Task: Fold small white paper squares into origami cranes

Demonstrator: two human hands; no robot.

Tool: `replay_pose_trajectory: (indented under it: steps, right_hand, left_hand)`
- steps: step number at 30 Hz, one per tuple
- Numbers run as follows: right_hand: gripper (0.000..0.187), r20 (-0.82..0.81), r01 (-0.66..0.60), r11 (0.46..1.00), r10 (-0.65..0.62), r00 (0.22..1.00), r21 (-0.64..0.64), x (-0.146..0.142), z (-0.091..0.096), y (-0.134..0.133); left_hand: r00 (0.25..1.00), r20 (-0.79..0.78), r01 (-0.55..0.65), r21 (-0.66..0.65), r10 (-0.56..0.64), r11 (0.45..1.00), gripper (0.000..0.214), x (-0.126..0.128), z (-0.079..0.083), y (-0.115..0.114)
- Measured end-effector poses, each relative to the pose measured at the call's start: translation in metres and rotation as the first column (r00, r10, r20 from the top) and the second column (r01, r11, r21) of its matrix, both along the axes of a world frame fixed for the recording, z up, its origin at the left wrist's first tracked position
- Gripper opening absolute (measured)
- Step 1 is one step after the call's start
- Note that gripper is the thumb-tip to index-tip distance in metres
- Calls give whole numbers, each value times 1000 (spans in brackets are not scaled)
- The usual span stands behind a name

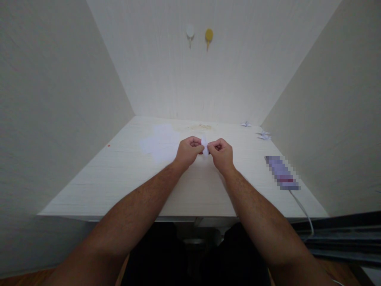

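You have the small folded paper point(204, 146) above the middle of the desk point(196, 194), your left hand point(186, 153) and right hand point(222, 156) each pinching a side of it between thumb and fingertips, the other fingers curled in. Loose white sheets point(162, 143) lie on the desk's left half, folded paper figures point(263, 136) sit toward its far right corner, and a pixelated device point(280, 171) lies near its right edge.

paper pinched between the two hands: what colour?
The paper looks white with a faint bluish tint; the head view, the only one, shows it.
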State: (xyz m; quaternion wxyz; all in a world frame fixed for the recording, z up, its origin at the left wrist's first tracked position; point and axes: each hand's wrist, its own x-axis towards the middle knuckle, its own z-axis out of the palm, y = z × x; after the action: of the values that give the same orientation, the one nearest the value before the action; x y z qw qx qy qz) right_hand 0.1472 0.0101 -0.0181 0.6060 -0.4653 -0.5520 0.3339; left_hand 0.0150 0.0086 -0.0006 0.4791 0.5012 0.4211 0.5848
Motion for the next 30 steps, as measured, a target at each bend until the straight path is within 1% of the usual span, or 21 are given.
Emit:
replay_pose_trajectory:
  steps: [2, 5, 6, 10, 15, 19, 21, 23, 26, 28, 30]
  right_hand:
    - [15, -29, -35, 999, 35, 999, 0, 0, 0, 0]
    - [26, -61, -98, 995, 96, 993, -24, 0, 2, 0]
    - [27, -61, -112, 993, 110, 992, -37, 0, 2, 0]
    - [17, -16, -111, 991, 110, 994, -78, 2, 2, 1]
    - [17, 41, -97, 994, 99, 994, -56, 4, 2, 1]
    - [18, -55, -113, 991, 109, 992, -75, 3, 3, 0]
    - [20, -93, -156, 985, 149, 984, -74, 3, 4, 0]
    - [17, -71, -224, 973, 221, 973, -49, 5, 5, -1]
    - [10, -8, -302, 953, 302, 953, -26, 9, 7, -2]
    - [14, -13, -334, 942, 333, 943, -41, 13, 8, -2]
    - [20, -45, -364, 930, 362, 931, -59, 15, 10, -2]
  left_hand:
    - [1000, -19, 6, 16, -6, 1000, 15, -1, -1, 1]
    - [997, -78, 5, 55, 0, 998, 15, -2, -4, 2]
    - [996, -94, 7, 66, -1, 998, 16, -3, -5, 2]
    - [988, -147, 47, 75, -36, 996, 18, -6, -6, 2]
    - [980, -194, 49, 32, -42, 998, 14, -5, -3, 1]
    - [989, -141, 50, 8, -48, 999, 15, -5, -3, 2]
    - [993, -107, 53, -1, -53, 999, 21, -6, -4, 3]
    - [994, -75, 85, 19, -83, 996, 25, -8, -4, 3]
    - [988, -48, 152, 66, -149, 986, 13, -11, -5, 5]
    - [984, -43, 173, 65, -171, 983, 8, -14, -5, 6]
    - [983, -35, 182, 46, -181, 982, 8, -18, -5, 8]
